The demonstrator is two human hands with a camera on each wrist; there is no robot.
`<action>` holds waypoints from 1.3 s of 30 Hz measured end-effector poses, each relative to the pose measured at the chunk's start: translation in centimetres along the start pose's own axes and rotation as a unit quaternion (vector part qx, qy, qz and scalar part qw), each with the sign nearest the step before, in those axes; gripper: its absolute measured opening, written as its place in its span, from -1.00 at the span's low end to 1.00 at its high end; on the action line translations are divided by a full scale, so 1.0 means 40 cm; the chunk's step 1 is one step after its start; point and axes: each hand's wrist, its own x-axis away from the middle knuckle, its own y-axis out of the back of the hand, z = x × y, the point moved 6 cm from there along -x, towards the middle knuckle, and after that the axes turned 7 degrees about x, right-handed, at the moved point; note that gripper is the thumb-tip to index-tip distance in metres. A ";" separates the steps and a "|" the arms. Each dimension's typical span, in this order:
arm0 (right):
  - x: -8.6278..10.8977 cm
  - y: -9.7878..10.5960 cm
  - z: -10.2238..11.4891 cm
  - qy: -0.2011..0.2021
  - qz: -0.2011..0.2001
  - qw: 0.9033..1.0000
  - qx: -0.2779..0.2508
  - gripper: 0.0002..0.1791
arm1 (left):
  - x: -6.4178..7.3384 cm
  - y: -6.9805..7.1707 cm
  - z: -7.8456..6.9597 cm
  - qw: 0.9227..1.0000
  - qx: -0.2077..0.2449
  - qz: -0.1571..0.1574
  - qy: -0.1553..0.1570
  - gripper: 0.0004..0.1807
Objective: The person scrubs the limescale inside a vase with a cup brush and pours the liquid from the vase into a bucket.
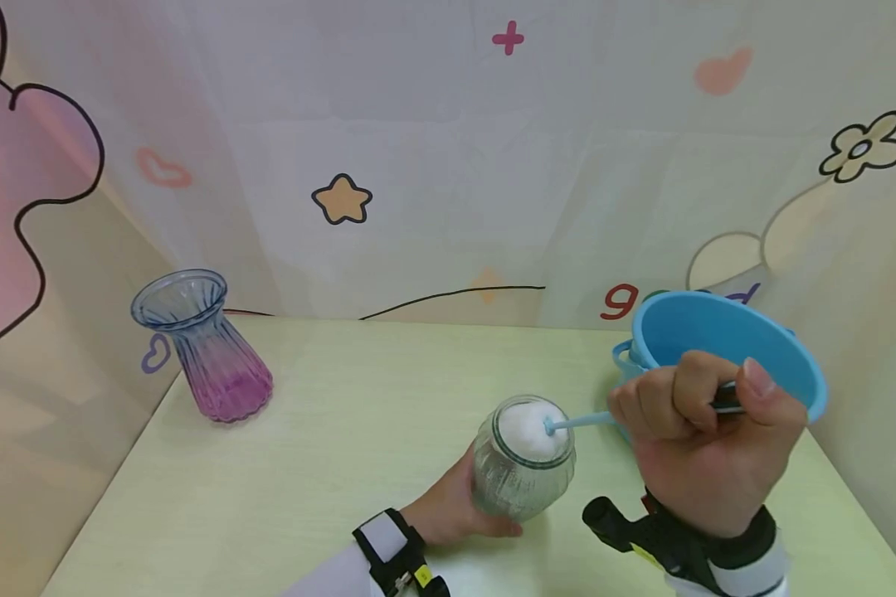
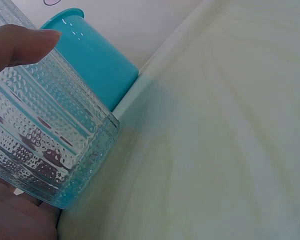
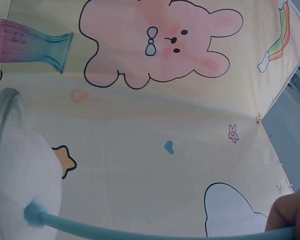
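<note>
A clear ribbed glass jar (image 1: 518, 491) is near the middle of the table, its mouth turned up towards the head camera. My left hand (image 1: 451, 502) grips it from the left, and the left wrist view shows the thumb on the upper side of the dimpled glass (image 2: 45, 130). In my right hand (image 1: 717, 448) is a sponge bottle brush (image 1: 586, 420) with a light blue stem; a dark part shows at the fist. Its round white sponge head (image 3: 27, 175) sits in the jar's mouth. How deep the head reaches is hidden.
Behind my right hand stands a light blue bucket (image 1: 724, 327) with a side handle. At the back left is a blue-to-pink glass vase (image 1: 224, 365). A pale table (image 1: 306, 431) meets printed cloth walls (image 1: 433, 166) at the back and sides.
</note>
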 end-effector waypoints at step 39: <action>0.025 0.036 -0.039 0.031 -0.018 0.999 0.011 -0.59 | 0.006 0.003 0.006 1.000 -0.027 -0.004 0.004 0.26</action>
